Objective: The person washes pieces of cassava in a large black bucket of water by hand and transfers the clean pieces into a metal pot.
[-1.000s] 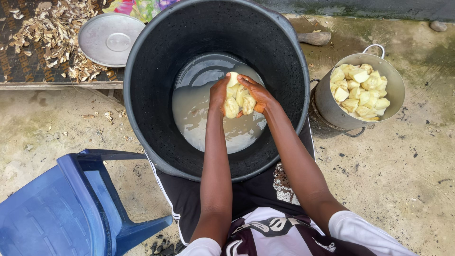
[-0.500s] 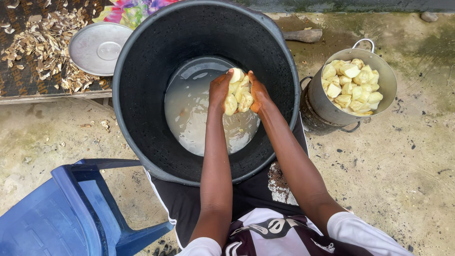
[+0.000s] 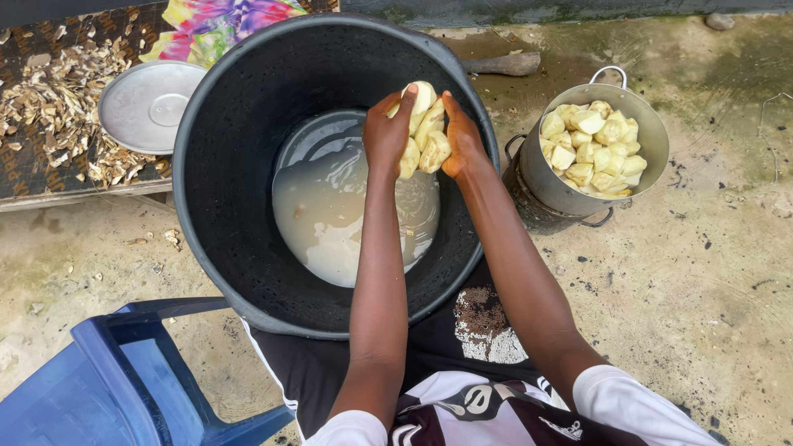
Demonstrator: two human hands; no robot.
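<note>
Presently both hands are raised above the black tub [image 3: 215, 165], cupped toward each other with a cluster of pale yellow peeled pieces [image 3: 423, 132] pressed between the palms. The left hand [image 3: 387, 132] closes on the near side of the cluster and the right hand [image 3: 461, 140] on the far side, fingers curled round it rather than spread. The cluster sits above the tub's right inner wall, clear of the cloudy water [image 3: 330, 215] pooled in the bottom. The pieces appear wet, so they are judged slippery; they look firm and blunt-cut, fairly light singly but awkward as a loose handful, and likely to squirt out if squeezed at the edges. A grip from both flanks with some support beneath looks the soundest hold. To the right of the tub, just beside its rim, stands a metal pot [image 3: 537, 177] filled with similar cut pieces [image 3: 591, 149]. To the left, a round metal lid [image 3: 149, 103] lies on a low wooden platform among dry peelings [image 3: 49, 91]. A blue plastic chair [image 3: 124, 380] stands at lower left on the damp concrete floor [image 3: 702, 289].
</note>
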